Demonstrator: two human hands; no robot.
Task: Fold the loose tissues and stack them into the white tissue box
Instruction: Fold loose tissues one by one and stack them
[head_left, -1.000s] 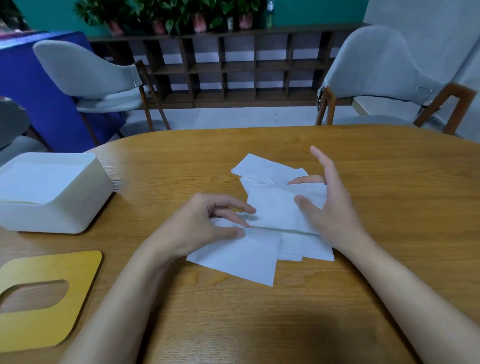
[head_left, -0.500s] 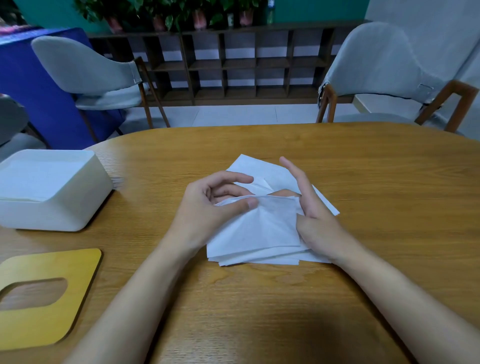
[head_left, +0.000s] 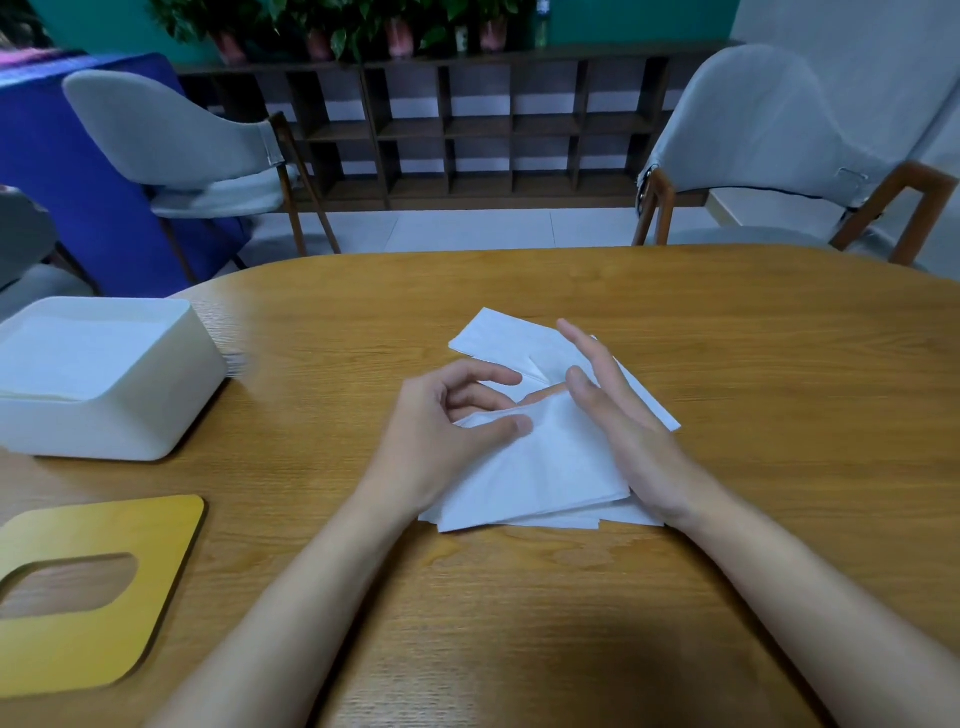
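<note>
**Item 1, step in hand.** I read this as the fold of the top tissue (head_left: 545, 467), part done.
- Left hand (head_left: 452, 436): narrow grip. The thumb is laid over the sheet's far edge, with curled fingers behind it pinching that edge.
- Right hand (head_left: 628, 431): no grip. The fingers are straight and its edge lies along the sheet's right side.
- To do it well, I would bring the pinched edge square onto the near edge. The flat hand should keep the sheets beneath from sliding, and the crease gets one light stroke. Tissue tears and drags easily, so I would press rather than pull.

**Item 2, loose tissues (head_left: 498, 338).** A small fanned pile at mid desk (head_left: 753, 353), under and beyond both hands, with its corners out of line. It lies well apart from the box.

**Item 3, white tissue box (head_left: 119, 431).** It stands at the left of the desk, open at the top. A flat stack of white tissues (head_left: 78, 358) fills it almost to the rim, so I judge there is room for only a few more.

**Item 4, yellow lid (head_left: 130, 519).** It lies flat on the desk, nearer to me than the box and off it. Bare wood shows through its oval slot.
</note>
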